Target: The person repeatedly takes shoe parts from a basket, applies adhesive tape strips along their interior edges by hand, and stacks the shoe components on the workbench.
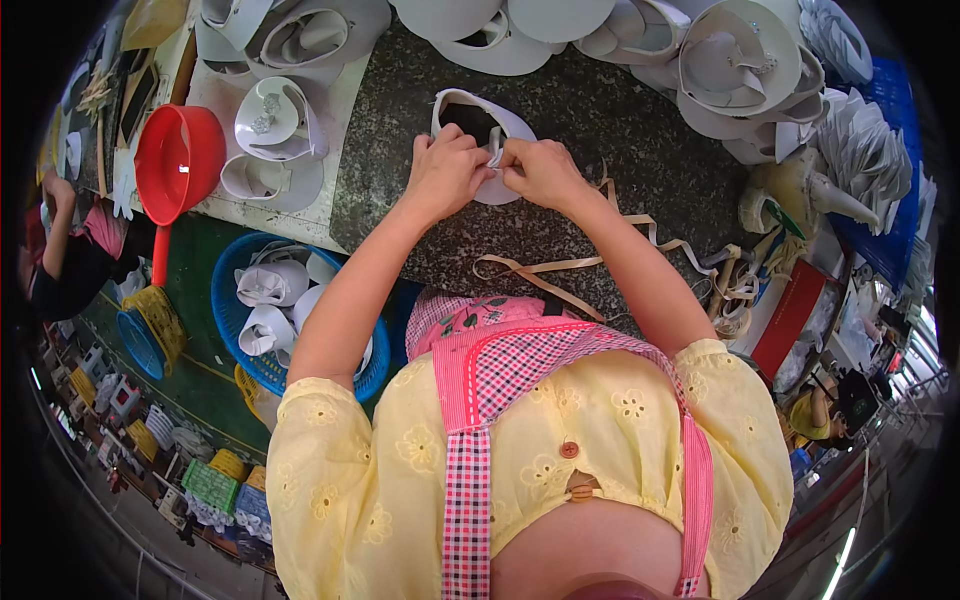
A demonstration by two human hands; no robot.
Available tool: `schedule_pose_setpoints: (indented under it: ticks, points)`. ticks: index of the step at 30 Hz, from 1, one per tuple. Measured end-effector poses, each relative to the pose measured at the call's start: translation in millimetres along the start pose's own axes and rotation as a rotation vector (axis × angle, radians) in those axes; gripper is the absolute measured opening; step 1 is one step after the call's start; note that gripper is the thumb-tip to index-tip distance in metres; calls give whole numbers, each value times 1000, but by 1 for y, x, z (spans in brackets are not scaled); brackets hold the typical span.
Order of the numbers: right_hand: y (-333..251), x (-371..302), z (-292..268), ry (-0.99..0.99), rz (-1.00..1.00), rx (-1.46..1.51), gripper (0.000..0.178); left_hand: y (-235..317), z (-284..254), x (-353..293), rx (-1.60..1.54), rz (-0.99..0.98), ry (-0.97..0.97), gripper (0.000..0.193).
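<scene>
A white shoe upper (500, 113), an open loop of material, lies on the dark speckled slab in front of me. My left hand (446, 173) pinches its near edge from the left. Close beside it, my right hand (546, 172) pinches the same edge from the right, knuckles up. A small white fold shows between the fingertips. The part under my fingers is hidden. A long beige strip (562, 266) trails over the slab from near my right forearm to the right edge.
White uppers (740, 60) are piled along the slab's far side. At left, more uppers (275, 118) lie beside a red long-handled scoop (180, 165). A blue basket (228, 325) holds white pieces below. A cream tape dispenser-like object (800, 190) stands at right. Another person's arm (58, 215) shows far left.
</scene>
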State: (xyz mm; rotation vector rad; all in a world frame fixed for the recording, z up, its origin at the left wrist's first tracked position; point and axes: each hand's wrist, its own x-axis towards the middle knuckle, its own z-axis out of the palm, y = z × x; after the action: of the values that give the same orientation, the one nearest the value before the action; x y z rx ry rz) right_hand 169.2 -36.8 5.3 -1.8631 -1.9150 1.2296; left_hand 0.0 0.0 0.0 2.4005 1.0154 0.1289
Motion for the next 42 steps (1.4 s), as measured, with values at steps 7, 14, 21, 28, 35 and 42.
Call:
schedule_pose_setpoints:
  ticks: [7,14,21,28,35,42]
  points:
    - [16,-12,14,158,66,359,18,4,3,3,38,-21,75,15]
    - [23,-10,7,309,-193,205,24,18,4,3,-70,-157,171,23]
    - [22,-4,10,305,-141,148,14,18,8,7,-22,-137,89,20]
    - [5,-4,21,458,-67,76,13,19,2,5,-65,-300,169,13]
    - [37,-31,-19,677,22,201,14,-47,-86,-134,281,-684,722,10]
    - [24,-42,14,391,23,480,8,-178,-24,-340,469,-1250,463,27]
